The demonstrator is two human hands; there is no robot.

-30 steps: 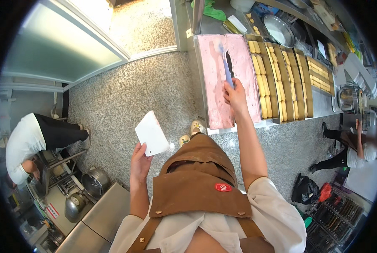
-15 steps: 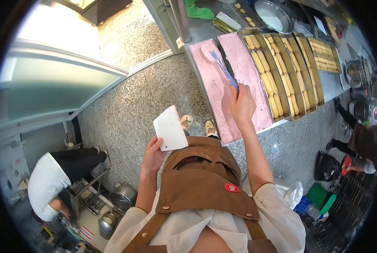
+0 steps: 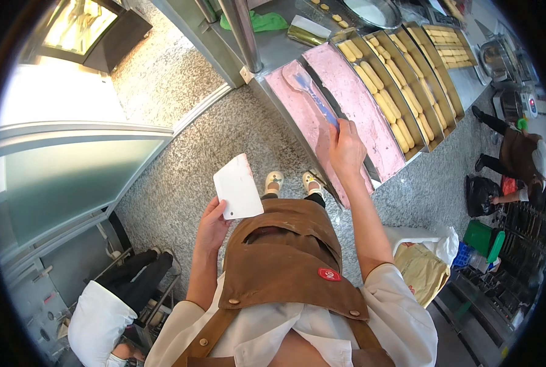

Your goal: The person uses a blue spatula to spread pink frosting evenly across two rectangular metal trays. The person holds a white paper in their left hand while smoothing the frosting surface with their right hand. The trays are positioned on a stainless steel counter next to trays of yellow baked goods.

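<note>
My right hand grips the handle of a blue spatula, whose pink-smeared blade lies on a tray of pink batter. A second tray of pink batter sits just to its right, with a dark gap between them. My left hand holds a white plastic scraper up at waist height, away from the table, over the floor. I wear a brown apron over a white top.
Several trays of yellow finger-shaped pastries line the steel table to the right. A green cloth lies at the back. One person crouches at lower left, another at right. Speckled floor and bags surround me.
The view has swung and the table now sits closer. My right hand has slid along the pink tray with the spatula. The scraper in my left hand stays raised.
</note>
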